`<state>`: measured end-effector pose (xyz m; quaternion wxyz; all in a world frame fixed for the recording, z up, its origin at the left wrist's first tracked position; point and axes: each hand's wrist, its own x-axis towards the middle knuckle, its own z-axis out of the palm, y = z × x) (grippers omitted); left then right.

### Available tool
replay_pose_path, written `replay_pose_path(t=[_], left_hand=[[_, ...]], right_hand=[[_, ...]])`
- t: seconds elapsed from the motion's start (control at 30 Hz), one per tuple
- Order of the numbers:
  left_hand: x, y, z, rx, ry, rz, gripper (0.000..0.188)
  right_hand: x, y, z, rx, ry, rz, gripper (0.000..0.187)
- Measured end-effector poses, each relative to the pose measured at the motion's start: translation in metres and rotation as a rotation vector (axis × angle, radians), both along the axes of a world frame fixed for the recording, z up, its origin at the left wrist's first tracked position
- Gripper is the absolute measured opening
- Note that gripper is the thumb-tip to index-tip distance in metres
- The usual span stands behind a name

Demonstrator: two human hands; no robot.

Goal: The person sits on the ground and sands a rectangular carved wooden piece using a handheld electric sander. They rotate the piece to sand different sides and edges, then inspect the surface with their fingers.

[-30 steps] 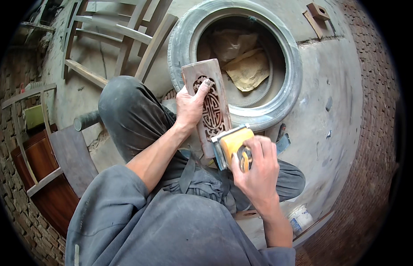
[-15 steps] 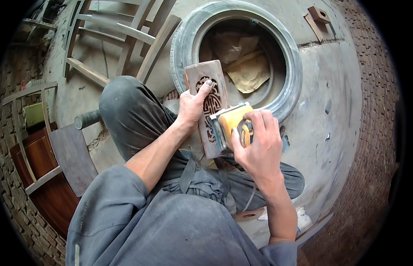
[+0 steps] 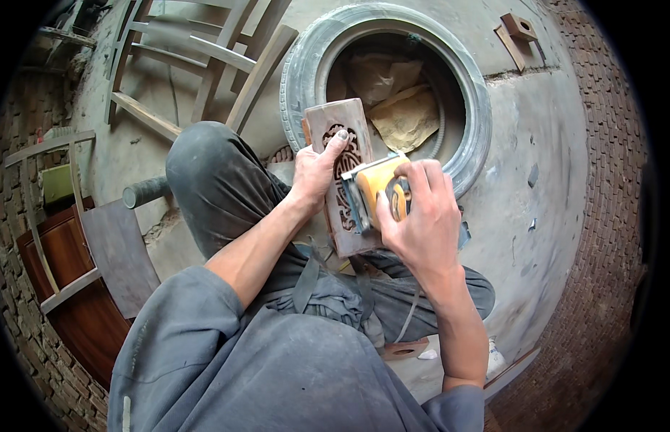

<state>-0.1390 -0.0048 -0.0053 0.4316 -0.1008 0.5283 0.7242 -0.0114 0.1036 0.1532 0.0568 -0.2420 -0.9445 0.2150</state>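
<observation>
My left hand (image 3: 317,169) grips a flat wooden panel (image 3: 333,115) by its left edge, the thumb lying on the face. Dark pierced fretwork runs down the panel's middle. My right hand (image 3: 427,216) is closed around a yellow and black power sander (image 3: 381,180). The sander's pad is tilted against the panel's right side and covers part of the fretwork. The panel is held up at a slant over my lap, in front of the tyre. Fingers of my left hand behind the panel are hidden.
A dusty tyre (image 3: 306,79) lies just ahead, with crumpled yellowish paper (image 3: 405,119) inside it. Wooden chair-like frames (image 3: 219,68) stand at the far left. A grey board (image 3: 120,252) and a reddish-brown panel (image 3: 83,324) lie at left. Small wooden pieces (image 3: 518,29) sit far right.
The sander has moved slightly up along the panel, with my right hand on it. My left hand keeps its grip, and the whole view has shifted a little.
</observation>
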Motion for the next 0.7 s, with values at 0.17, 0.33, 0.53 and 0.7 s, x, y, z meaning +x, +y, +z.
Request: replay_pose_path(t=[0.17,0.33,0.53,0.7], left_hand=[[0.000,-0.001,0.005,-0.007,-0.053,0.028,0.035],[0.003,-0.004,0.002,-0.003,-0.031,0.042,0.035],[-0.001,0.001,0.004,-0.030,0.015,0.033,0.035],[-0.001,0.001,0.006,0.005,-0.025,0.041,0.034]], right_hand=[[0.028,-0.017,0.002,0.011,-0.052,0.017,0.035],[0.070,-0.039,0.011,-0.047,-0.086,-0.023,0.039],[0.026,-0.016,0.003,0.020,-0.030,-0.008,0.038],[0.012,-0.005,-0.001,-0.015,-0.009,-0.014,0.036]])
